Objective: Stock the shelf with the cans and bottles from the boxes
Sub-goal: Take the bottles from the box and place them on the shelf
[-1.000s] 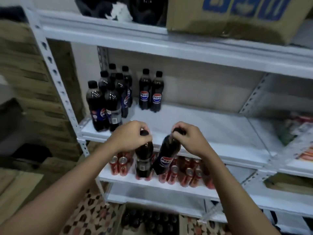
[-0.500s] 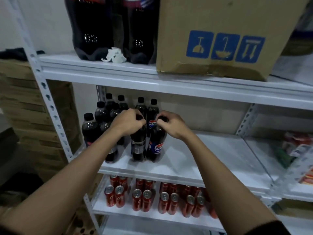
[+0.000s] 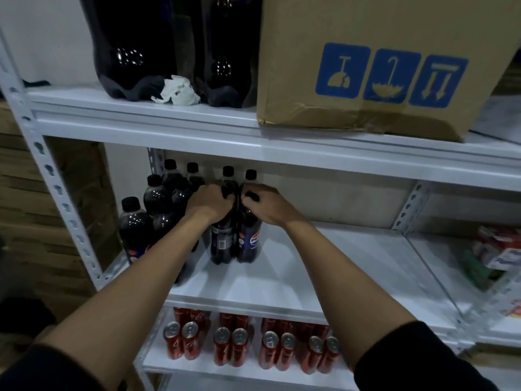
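Two small dark cola bottles stand side by side on the white middle shelf (image 3: 296, 266). My left hand (image 3: 209, 204) is closed over the cap of the left bottle (image 3: 221, 244). My right hand (image 3: 267, 205) grips the cap of the right bottle (image 3: 251, 242), whose blue label faces me. Both bottles are upright with their bases on the shelf board. Behind them two more bottles (image 3: 239, 176) stand at the back, and several bottles (image 3: 158, 198) are grouped to the left. Rows of red cans (image 3: 253, 348) fill the shelf below.
The upper shelf carries large dark bottles (image 3: 169, 46), a crumpled white paper (image 3: 177, 91) and a brown cardboard box (image 3: 380, 60). Coloured packets (image 3: 496, 249) lie on the neighbouring shelf at right. A perforated white upright (image 3: 56, 190) borders the left side, with stacked cardboard behind it.
Both hands lifted the two bottles from below the shelf edge up onto the middle shelf and pushed them back toward the rear pair. The camera tilted upward.
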